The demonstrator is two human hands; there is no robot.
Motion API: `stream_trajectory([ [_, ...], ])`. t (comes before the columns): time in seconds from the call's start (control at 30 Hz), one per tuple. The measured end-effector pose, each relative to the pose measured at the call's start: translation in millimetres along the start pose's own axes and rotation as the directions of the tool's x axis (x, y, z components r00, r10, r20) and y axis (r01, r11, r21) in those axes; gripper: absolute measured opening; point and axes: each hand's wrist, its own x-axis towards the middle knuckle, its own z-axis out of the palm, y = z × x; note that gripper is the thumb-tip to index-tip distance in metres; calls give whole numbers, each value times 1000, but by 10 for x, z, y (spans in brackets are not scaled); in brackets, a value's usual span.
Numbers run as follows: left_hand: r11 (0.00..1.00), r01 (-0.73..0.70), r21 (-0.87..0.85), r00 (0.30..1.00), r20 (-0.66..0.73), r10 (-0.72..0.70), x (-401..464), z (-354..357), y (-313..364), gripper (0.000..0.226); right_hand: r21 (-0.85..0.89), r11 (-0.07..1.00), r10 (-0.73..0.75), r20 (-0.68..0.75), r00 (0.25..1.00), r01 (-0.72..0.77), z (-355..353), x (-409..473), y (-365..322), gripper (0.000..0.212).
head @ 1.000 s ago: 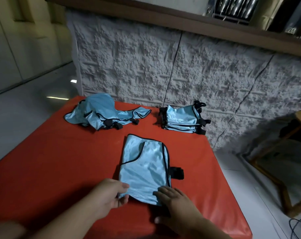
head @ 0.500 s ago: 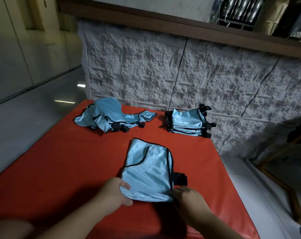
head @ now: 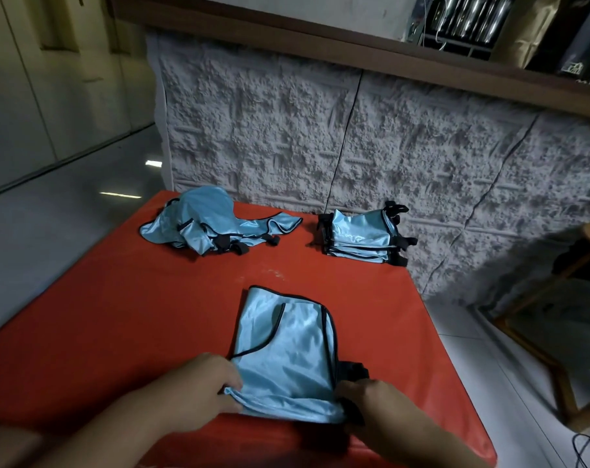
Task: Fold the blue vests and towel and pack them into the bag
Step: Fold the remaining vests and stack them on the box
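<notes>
Vest (head: 287,359) half-folded, flat on red table (head: 118,315), near edge centre; open red surface on its left and beyond it. Folded stack (head: 361,238) far right by textured wall (head: 320,136); unfolded pile (head: 212,224) far left. Tiled floor (head: 472,349) right of table edge. Left hand (head: 202,390) pinches vest's near-left corner, thumb on top. Right hand (head: 371,400) grips near-right corner, fingers curled on it.

A home interior: tiled floor (head: 84,211), textured counter front (head: 320,136), wooden stool (head: 557,332).
</notes>
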Motion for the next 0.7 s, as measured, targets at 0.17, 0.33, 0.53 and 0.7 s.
stream_trajectory([
  [0.17, 995, 21, -101, 988, 157, -5, 17, -212, -2, 23, 91, 994, -58, 1, 998, 58, -195, -2, -52, 8],
  [0.33, 983, 48, -179, 976, 219, -8, 158, -398, -121, 27, 300, 950, 15, 215, 976, -81, -685, 134, -121, 10],
  [0.53, 967, 53, -249, 998, -30, -63, 602, -439, -354, 24, 330, 930, 90, 219, 971, -161, -878, 689, 98, 16],
  [0.7, 969, 86, -232, 985, -123, -118, 993, -355, -440, 37, 415, 881, 209, 89, 974, -227, -836, 1105, 321, 8],
])
